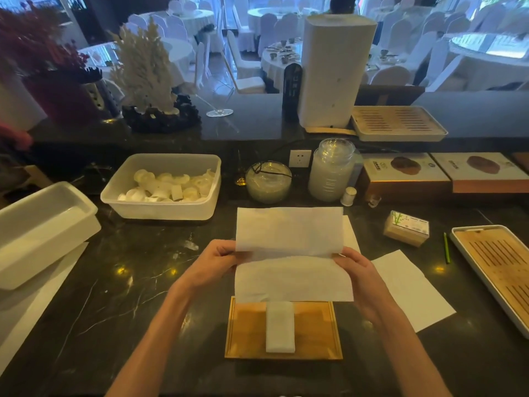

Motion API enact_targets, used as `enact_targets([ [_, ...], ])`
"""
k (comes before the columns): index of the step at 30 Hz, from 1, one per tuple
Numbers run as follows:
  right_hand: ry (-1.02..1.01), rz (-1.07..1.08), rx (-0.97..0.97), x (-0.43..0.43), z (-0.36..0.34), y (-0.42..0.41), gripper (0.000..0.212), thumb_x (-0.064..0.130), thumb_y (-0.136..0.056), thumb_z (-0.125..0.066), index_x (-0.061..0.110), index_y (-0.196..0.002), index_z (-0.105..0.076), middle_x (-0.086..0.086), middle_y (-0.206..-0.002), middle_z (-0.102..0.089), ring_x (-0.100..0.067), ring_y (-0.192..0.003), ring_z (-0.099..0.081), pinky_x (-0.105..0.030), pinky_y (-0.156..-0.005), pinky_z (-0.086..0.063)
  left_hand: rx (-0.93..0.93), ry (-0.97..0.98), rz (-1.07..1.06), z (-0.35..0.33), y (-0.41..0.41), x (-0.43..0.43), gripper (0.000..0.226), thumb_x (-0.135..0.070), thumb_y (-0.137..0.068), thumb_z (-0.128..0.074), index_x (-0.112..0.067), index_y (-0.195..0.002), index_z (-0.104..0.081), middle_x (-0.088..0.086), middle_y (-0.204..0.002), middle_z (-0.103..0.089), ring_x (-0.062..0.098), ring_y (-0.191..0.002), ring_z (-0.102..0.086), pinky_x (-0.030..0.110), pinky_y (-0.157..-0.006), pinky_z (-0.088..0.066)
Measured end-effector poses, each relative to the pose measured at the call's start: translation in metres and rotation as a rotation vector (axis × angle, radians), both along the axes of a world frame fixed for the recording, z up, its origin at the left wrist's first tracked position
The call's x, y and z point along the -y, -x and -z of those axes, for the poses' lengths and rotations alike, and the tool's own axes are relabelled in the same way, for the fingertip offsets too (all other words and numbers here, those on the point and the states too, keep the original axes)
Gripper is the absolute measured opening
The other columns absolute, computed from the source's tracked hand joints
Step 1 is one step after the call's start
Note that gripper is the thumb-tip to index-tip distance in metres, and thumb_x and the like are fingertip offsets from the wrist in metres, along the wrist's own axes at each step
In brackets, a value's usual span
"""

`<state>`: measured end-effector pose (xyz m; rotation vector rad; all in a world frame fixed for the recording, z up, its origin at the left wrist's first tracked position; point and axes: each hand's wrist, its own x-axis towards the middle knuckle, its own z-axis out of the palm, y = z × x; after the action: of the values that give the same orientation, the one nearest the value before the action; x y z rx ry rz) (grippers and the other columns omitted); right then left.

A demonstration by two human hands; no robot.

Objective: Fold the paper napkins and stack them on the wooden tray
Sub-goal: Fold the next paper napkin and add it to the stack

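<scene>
I hold a white paper napkin (pixel 289 253) in the air above the counter, bent over along a horizontal fold. My left hand (pixel 213 262) pinches its left edge and my right hand (pixel 356 270) pinches its right edge. Below it, near the front edge, lies the small wooden tray (pixel 249 330) with a folded napkin (pixel 280 326) standing lengthwise at its middle. The held napkin covers the tray's far rim. Another flat napkin (pixel 412 287) lies on the counter to the right, and a further sheet (pixel 350 233) peeks out behind the held one.
A plastic tub of white rings (pixel 163 184) stands at the back left, a white bin (pixel 43 230) at far left. Glass jars (pixel 332 170), boxes (pixel 406 173) and a toothpick box (pixel 406 228) sit behind. A slatted tray (pixel 498 270) lies at the right edge.
</scene>
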<state>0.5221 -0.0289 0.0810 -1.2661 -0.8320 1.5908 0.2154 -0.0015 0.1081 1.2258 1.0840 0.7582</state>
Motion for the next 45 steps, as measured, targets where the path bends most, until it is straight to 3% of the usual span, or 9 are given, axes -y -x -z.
enact_targets([
  [9, -0.097, 0.019, 0.082, 0.009, -0.008, -0.006, 0.017, 0.022, -0.099, -0.058, 0.027, -0.088, -0.070, -0.006, -0.108, -0.063, -0.029, -0.101, -0.061, -0.029, -0.058, -0.059, 0.007, -0.110, 0.036, -0.008, -0.003, 0.004, 0.040, 0.003, -0.100, -0.051, -0.017, -0.081, -0.080, -0.004, -0.109, -0.071, 0.016, -0.111, -0.067, 0.030, -0.079, -0.061],
  [15, -0.172, 0.012, 0.151, 0.011, -0.006, -0.005, 0.018, 0.014, -0.101, -0.055, 0.022, -0.092, -0.069, -0.012, -0.116, -0.059, -0.041, -0.113, -0.056, -0.065, -0.087, -0.052, 0.008, -0.117, -0.060, -0.004, -0.006, 0.007, 0.043, 0.000, -0.099, -0.054, -0.026, -0.080, -0.081, -0.008, -0.102, -0.074, 0.019, -0.108, -0.068, 0.029, -0.077, -0.061],
  [18, -0.192, 0.003, 0.180, 0.012, -0.009, -0.003, 0.017, 0.018, -0.101, -0.055, 0.027, -0.094, -0.069, -0.008, -0.115, -0.060, -0.039, -0.114, -0.057, -0.067, -0.091, -0.049, 0.043, -0.118, -0.068, -0.002, -0.004, 0.008, 0.035, -0.003, -0.100, -0.055, -0.023, -0.086, -0.080, -0.008, -0.103, -0.073, 0.016, -0.105, -0.069, 0.029, -0.074, -0.060],
  [23, -0.205, -0.001, 0.172, 0.010, -0.007, -0.003, 0.018, 0.021, -0.103, -0.052, 0.026, -0.097, -0.068, -0.005, -0.113, -0.062, -0.036, -0.114, -0.058, -0.053, -0.086, -0.053, 0.031, -0.119, -0.075, 0.002, -0.003, 0.008, 0.022, -0.008, -0.099, -0.058, -0.018, -0.094, -0.077, -0.008, -0.107, -0.069, 0.020, -0.108, -0.067, 0.038, -0.083, -0.062],
  [32, -0.165, 0.008, 0.184, 0.007, -0.014, 0.006, 0.014, 0.033, -0.098, -0.059, 0.029, -0.093, -0.071, 0.002, -0.108, -0.067, -0.025, -0.105, -0.065, -0.031, -0.075, -0.062, 0.016, -0.101, -0.057, 0.000, 0.004, 0.010, 0.035, -0.001, -0.099, -0.056, -0.025, -0.089, -0.081, -0.013, -0.103, -0.073, 0.009, -0.105, -0.069, 0.027, -0.075, -0.062],
  [35, -0.273, -0.037, 0.430, 0.005, -0.014, 0.006, 0.017, 0.029, -0.095, -0.067, 0.046, -0.099, -0.068, 0.024, -0.098, -0.069, -0.011, -0.100, -0.067, -0.017, -0.067, -0.059, -0.282, -0.167, 0.050, 0.002, 0.008, 0.008, 0.045, 0.008, -0.098, -0.048, -0.024, -0.092, -0.080, -0.011, -0.118, -0.069, 0.009, -0.117, -0.063, 0.030, -0.093, -0.058],
  [38, -0.385, -0.237, 0.600, -0.001, -0.030, 0.011, 0.036, 0.036, -0.093, -0.068, 0.060, -0.115, -0.054, 0.032, -0.097, -0.065, 0.003, -0.097, -0.064, -0.009, -0.064, -0.054, -0.613, -0.376, 0.112, 0.008, -0.005, 0.007, 0.037, 0.002, -0.096, -0.054, -0.027, -0.114, -0.069, -0.010, -0.148, -0.048, 0.009, -0.139, -0.040, 0.037, -0.115, -0.040],
  [42, -0.473, -0.657, 0.773, -0.017, -0.057, 0.029, 0.059, 0.031, -0.095, -0.066, 0.071, -0.125, -0.035, 0.038, -0.096, -0.064, 0.008, -0.097, -0.062, -0.005, -0.072, -0.051, -0.365, -0.285, 0.344, 0.000, -0.040, 0.008, 0.053, -0.034, -0.090, -0.072, -0.054, -0.133, -0.048, -0.036, -0.144, -0.039, 0.000, -0.143, -0.029, 0.036, -0.118, -0.028],
  [45, -0.510, -0.756, 0.851, -0.024, -0.070, 0.033, 0.057, 0.026, -0.096, -0.065, 0.057, -0.135, -0.039, 0.033, -0.098, -0.061, 0.011, -0.096, -0.062, -0.004, -0.070, -0.051, -0.185, -0.206, 0.389, 0.001, -0.056, 0.006, 0.035, -0.029, -0.091, -0.070, -0.027, -0.126, -0.066, -0.004, -0.129, -0.067, 0.018, -0.124, -0.061, 0.045, -0.108, -0.049],
])
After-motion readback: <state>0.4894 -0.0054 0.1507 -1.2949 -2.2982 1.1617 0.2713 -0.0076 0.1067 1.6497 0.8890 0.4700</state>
